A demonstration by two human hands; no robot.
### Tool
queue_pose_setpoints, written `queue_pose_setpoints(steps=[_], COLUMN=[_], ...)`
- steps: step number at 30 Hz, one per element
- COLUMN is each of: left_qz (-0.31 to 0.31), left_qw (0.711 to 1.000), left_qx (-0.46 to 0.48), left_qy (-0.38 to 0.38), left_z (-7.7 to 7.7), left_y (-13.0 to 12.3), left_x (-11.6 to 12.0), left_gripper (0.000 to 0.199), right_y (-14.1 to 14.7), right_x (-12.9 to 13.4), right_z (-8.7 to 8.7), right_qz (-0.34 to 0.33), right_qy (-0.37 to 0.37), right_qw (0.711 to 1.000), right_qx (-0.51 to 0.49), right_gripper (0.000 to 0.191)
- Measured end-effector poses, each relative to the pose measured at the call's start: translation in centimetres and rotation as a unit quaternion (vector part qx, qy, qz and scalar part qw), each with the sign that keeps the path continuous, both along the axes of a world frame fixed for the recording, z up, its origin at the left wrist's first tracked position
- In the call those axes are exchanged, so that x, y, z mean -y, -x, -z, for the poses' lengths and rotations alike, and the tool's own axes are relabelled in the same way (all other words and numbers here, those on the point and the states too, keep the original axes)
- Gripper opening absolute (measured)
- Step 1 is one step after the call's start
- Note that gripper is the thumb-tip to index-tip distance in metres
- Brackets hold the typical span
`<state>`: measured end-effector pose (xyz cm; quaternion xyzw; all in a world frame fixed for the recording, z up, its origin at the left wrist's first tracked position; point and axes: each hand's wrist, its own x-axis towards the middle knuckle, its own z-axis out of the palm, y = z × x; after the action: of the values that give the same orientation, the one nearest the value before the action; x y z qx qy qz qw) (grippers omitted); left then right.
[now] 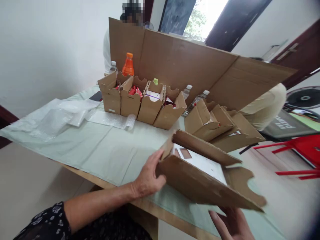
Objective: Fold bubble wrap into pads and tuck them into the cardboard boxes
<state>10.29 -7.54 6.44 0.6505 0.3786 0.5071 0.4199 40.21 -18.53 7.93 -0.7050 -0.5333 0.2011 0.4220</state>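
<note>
An open cardboard box point(195, 183) lies tilted at the front right of the table, with a white item point(207, 163) showing brown squares inside it. My left hand point(150, 176) grips the box's left end, its fingers on the far side and the thumb on the near face. Under the lower right edge of the box is my right hand point(232, 223), its thumb stretched apart and its other fingers partly hidden by the cardboard.
Several cardboard bins point(151, 103) holding packets line the table's back, with more bins point(210, 123) leaning at right. Behind them stand bottles point(128, 65) and a tall cardboard screen point(185, 60). Bubble wrap point(110, 119) lies left. A person point(107, 50) and a red stool point(305, 150) are beyond.
</note>
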Motion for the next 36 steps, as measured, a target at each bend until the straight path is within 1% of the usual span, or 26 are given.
queue_pose_setpoints(steps=[3,5,7,9,11,13,14,15,17,19,20,21,22,24,25,26,28,29,30,31,33,36], left_qz=[-0.062,-0.089,-0.143,-0.215,-0.259,-0.261,-0.254,-0.245,-0.231,-0.222,-0.222,-0.224,-0.228,-0.238,-0.231,-0.206,-0.135,-0.101,-0.076,-0.058,-0.048,-0.077], left_qw=[0.998,0.995,0.984,0.960,0.925,0.895,0.887,0.885,0.889,0.892,0.893,0.893,0.892,0.890,0.894,0.902,0.921,0.928,0.933,0.938,0.949,0.968], left_qx=[-0.017,-0.049,-0.102,-0.177,-0.278,-0.361,-0.385,-0.396,-0.394,-0.393,-0.392,-0.391,-0.390,-0.387,-0.379,-0.371,-0.343,-0.331,-0.322,-0.312,-0.288,-0.229], left_qy=[0.006,-0.005,-0.023,-0.032,-0.029,-0.025,-0.025,-0.026,-0.025,-0.021,-0.020,-0.018,-0.021,-0.031,-0.056,-0.084,-0.131,-0.140,-0.143,-0.140,-0.116,-0.061], left_z=[-0.5,-0.7,-0.5,-0.1,0.4,0.8,0.9,0.9,0.8,0.4,0.1,-0.1,-0.2,-0.3,-0.3,-0.2,-0.2,-0.2,-0.3,-0.4,-0.7,-1.1], left_y=[4.0,7.1,10.3,13.5,16.0,17.6,17.9,17.9,17.7,17.8,18.3,19.0,19.9,22.1,23.2,24.0,24.6,24.4,23.8,22.9,20.7,17.8], left_x=[-2.9,-5.2,-7.4,-9.4,-11.3,-13.3,-14.5,-15.6,-17.5,-18.5,-18.3,-17.7,-16.6,-13.2,-11.1,-9.0,-5.4,-4.2,-3.5,-3.3,-4.2,-7.0], left_gripper=[0.081,0.080,0.082,0.082,0.077,0.069,0.067,0.066,0.059,0.046,0.043,0.041,0.041,0.034,0.027,0.021,0.018,0.017,0.018,0.019,0.019,0.017], right_y=[4.4,7.2,9.5,11.1,12.1,12.5,12.7,12.7,12.9,13.0,13.1,13.2,13.3,13.5,13.5,13.6,13.7,13.9,14.1,14.5,15.3,16.3], right_x=[-6.5,-10.8,-14.5,-17.1,-18.6,-19.1,-19.1,-19.0,-18.7,-18.4,-18.3,-18.2,-18.1,-18.2,-18.4,-18.7,-19.5,-19.9,-20.3,-20.6,-21.0,-21.1], right_z=[-1.7,-1.9,-1.3,0.0,1.6,3.0,3.4,3.8,3.9,3.6,3.4,3.2,3.0,2.6,2.4,2.1,1.7,1.5,1.3,1.2,1.3,1.7], right_qz=[-0.079,-0.118,-0.152,-0.165,-0.159,-0.142,-0.131,-0.121,-0.113,-0.117,-0.119,-0.121,-0.121,-0.121,-0.122,-0.124,-0.130,-0.135,-0.141,-0.144,-0.141,-0.120], right_qy=[0.000,-0.025,-0.049,-0.058,-0.050,-0.038,-0.035,-0.036,-0.037,-0.029,-0.022,-0.013,-0.005,0.007,0.011,0.014,0.025,0.030,0.035,0.037,0.034,0.025], right_qw=[0.997,0.992,0.983,0.975,0.975,0.981,0.984,0.987,0.989,0.989,0.989,0.989,0.989,0.990,0.991,0.991,0.991,0.990,0.989,0.989,0.989,0.991], right_qx=[-0.017,-0.048,-0.094,-0.134,-0.145,-0.128,-0.115,-0.102,-0.091,-0.089,-0.088,-0.086,-0.081,-0.069,-0.062,-0.052,-0.029,-0.018,-0.008,0.002,0.022,0.050], right_gripper=[0.060,0.058,0.060,0.063,0.059,0.051,0.047,0.045,0.044,0.045,0.046,0.047,0.047,0.048,0.047,0.047,0.048,0.048,0.048,0.049,0.048,0.045])
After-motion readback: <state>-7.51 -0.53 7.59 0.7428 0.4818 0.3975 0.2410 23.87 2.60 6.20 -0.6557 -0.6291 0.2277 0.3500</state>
